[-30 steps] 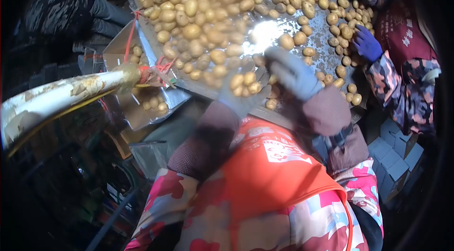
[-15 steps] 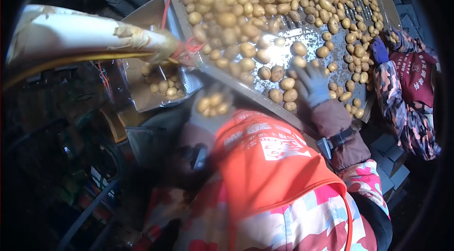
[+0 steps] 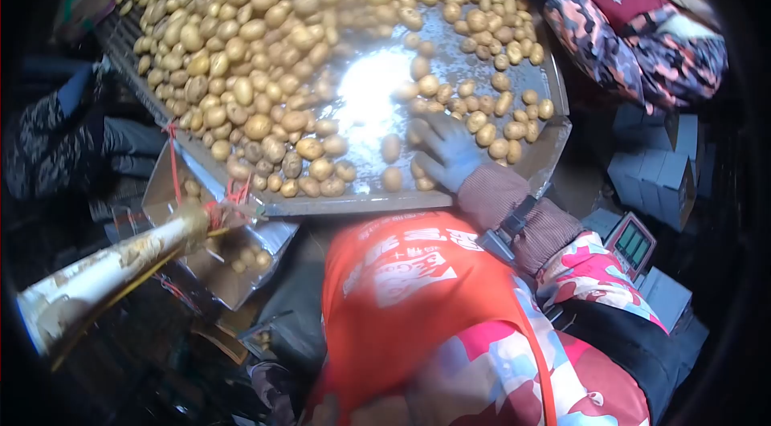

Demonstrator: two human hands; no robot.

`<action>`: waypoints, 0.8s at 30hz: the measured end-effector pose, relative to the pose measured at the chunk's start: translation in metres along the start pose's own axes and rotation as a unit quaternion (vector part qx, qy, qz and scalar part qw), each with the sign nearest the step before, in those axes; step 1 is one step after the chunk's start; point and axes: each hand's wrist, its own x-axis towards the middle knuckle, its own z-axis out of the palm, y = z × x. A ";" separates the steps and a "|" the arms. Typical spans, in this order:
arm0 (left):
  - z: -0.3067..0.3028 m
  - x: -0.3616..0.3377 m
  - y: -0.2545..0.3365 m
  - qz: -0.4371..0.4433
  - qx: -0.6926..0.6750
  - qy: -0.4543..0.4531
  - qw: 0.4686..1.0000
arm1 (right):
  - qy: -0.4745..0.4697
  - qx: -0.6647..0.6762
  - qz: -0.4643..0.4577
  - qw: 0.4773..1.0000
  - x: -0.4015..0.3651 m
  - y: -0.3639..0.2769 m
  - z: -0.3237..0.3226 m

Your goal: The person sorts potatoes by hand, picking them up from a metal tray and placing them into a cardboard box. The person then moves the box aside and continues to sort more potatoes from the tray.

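Note:
My right hand (image 3: 448,150), in a light blue-grey glove, lies over the metal sorting table (image 3: 361,203) near its front edge. Its fingers are spread among loose potatoes (image 3: 391,178), some touching or beside the fingertips. A dense heap of potatoes (image 3: 257,127) covers the table's left side, and smaller groups lie to the right of my hand. My left hand is not visible; the lower left, where a sleeve shows, is dark.
A white pole (image 3: 112,269) juts in from the left, tied with red string. Below it stands a cardboard box (image 3: 210,272) holding potatoes. Co-workers stand at the right (image 3: 602,48) and left (image 3: 52,133). Grey boxes (image 3: 654,177) and a display device (image 3: 630,246) are at right.
The view has swung, so the table sits further left. My left hand, which held several potatoes near the box, has gone out of sight. My right hand remains over the table.

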 end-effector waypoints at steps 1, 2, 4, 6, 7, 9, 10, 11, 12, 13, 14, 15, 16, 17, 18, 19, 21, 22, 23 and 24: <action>0.002 0.003 0.000 -0.001 0.011 0.000 1.000 | -0.008 0.053 0.067 0.996 -0.010 0.008 -0.009; 0.012 0.001 -0.005 -0.020 0.028 -0.016 0.999 | 0.033 -0.031 0.040 0.998 -0.026 0.026 -0.013; 0.046 0.000 -0.032 -0.101 0.109 -0.100 0.984 | 0.058 -0.154 0.034 0.986 -0.061 0.072 -0.016; 0.132 -0.048 -0.090 -0.145 0.287 -0.209 0.924 | -0.029 -0.185 0.117 0.975 -0.089 0.121 -0.039; 0.168 -0.067 -0.121 -0.127 0.352 -0.192 0.907 | -0.033 -0.169 0.158 0.972 -0.089 0.138 -0.054; 0.213 -0.081 -0.167 -0.167 0.404 -0.260 0.861 | 0.031 -0.167 0.248 0.954 -0.070 0.161 -0.080; 0.233 -0.092 -0.186 -0.194 0.412 -0.329 0.828 | 0.101 -0.172 0.296 0.934 -0.052 0.169 -0.089; 0.249 -0.092 -0.208 -0.202 0.413 -0.334 0.823 | 0.098 -0.247 0.229 0.936 -0.032 0.194 -0.097; 0.261 -0.092 -0.229 -0.209 0.416 -0.335 0.819 | 0.104 -0.326 0.162 0.926 -0.013 0.218 -0.104; 0.280 -0.113 -0.248 -0.194 0.423 -0.343 0.816 | 0.028 -0.259 0.150 0.954 0.017 0.253 -0.123; 0.301 -0.130 -0.268 -0.179 0.428 -0.356 0.812 | -0.047 -0.185 0.147 0.971 0.047 0.287 -0.141; 0.310 -0.123 -0.283 -0.180 0.434 -0.351 0.810 | -0.059 -0.115 0.245 0.961 0.065 0.295 -0.131; 0.313 -0.114 -0.293 -0.182 0.442 -0.344 0.808 | -0.059 -0.053 0.341 0.937 0.083 0.303 -0.120; 0.318 -0.113 -0.302 -0.167 0.465 -0.325 0.806 | 0.007 -0.172 0.340 0.925 0.100 0.286 -0.084; 0.322 -0.113 -0.310 -0.154 0.487 -0.306 0.803 | 0.031 -0.240 0.310 0.920 0.099 0.281 -0.064; 0.325 -0.111 -0.315 -0.142 0.507 -0.290 0.799 | 0.057 -0.309 0.282 0.906 0.098 0.277 -0.044; 0.327 -0.105 -0.314 -0.141 0.535 -0.285 0.783 | 0.029 -0.351 0.178 0.919 0.070 0.269 -0.030; 0.328 -0.104 -0.314 -0.143 0.547 -0.287 0.773 | 0.016 -0.374 0.126 0.919 0.052 0.262 -0.029; 0.330 -0.103 -0.313 -0.153 0.546 -0.286 0.773 | 0.005 -0.396 0.073 0.915 0.034 0.252 -0.030; 0.332 -0.102 -0.312 -0.162 0.544 -0.287 0.771 | -0.018 -0.370 0.065 0.927 0.017 0.233 -0.040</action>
